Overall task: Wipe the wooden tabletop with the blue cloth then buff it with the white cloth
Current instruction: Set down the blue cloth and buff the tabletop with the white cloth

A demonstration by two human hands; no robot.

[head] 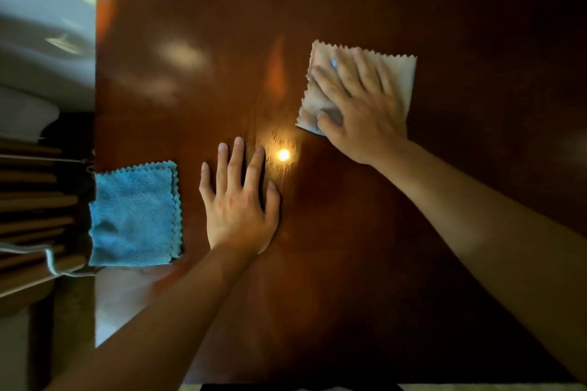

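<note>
On the far right part of the wooden tabletop (349, 263) sits the white cloth (403, 79), spread flat with the right hand (359, 111) laid over it, fingers straight and a bit fanned, palm pressing down, so I'd guess we're in the buffing half of the job. The blue cloth (135, 216) is parked at the left edge, folded, part of it hanging past the rim, nobody touching it.

What could go wrong imo: the cloth isn't gripped, just pinned by a flat palm, so a quick stroke could bunch it up or let bare skin smear the shine. That blue one could slide off the edge if it gets nudged too.

Left hand (238, 203) lies flat on bare wood just beside the blue cloth, fingers loosely spread, holding nothing, probably bracing. Both forearms reach in from the near side, right one stretched further out
</note>
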